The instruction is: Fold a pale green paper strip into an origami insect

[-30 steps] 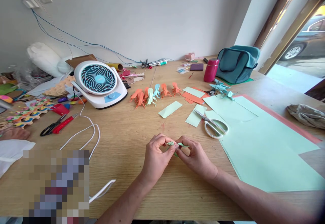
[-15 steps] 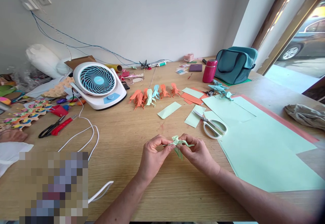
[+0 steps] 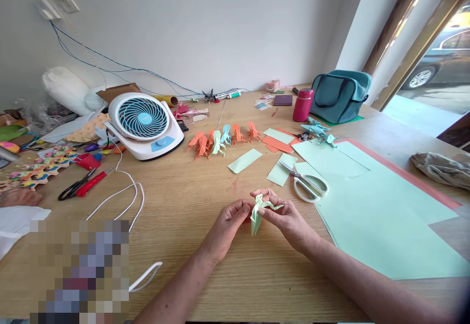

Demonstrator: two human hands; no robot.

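Note:
A light-green folded paper figure [image 3: 256, 216] with thin pointed limbs is up in front of me, over the near middle of the table. My right hand [image 3: 288, 216] pinches it between thumb and fingers, with one limb sticking out over that hand. At its left side is my left hand [image 3: 229, 223], thumb and fingers closed; the fingertips are partly hidden behind the paper. Beyond my hands stand several similar orange [image 3: 201, 145], green [image 3: 217, 143] and blue [image 3: 226, 134] paper figures in a row. White-handled scissors [image 3: 310, 187] lie right of them, across cut green paper strips [image 3: 245, 161].
Large green paper sheets [image 3: 385, 221] cover the right side. Farther back are a pink flask [image 3: 303, 104], a teal bag [image 3: 341, 96] and blue paper figures [image 3: 316, 128]. To the left stand a fan [image 3: 145, 126] with a white cable, and a red cutter [image 3: 93, 183]. Another person's hand [image 3: 20, 197] rests far left.
The paper figure has turned from lying spread between both hands to hanging more upright. My left hand's grip has shifted, and my right fingers now reach behind the figure.

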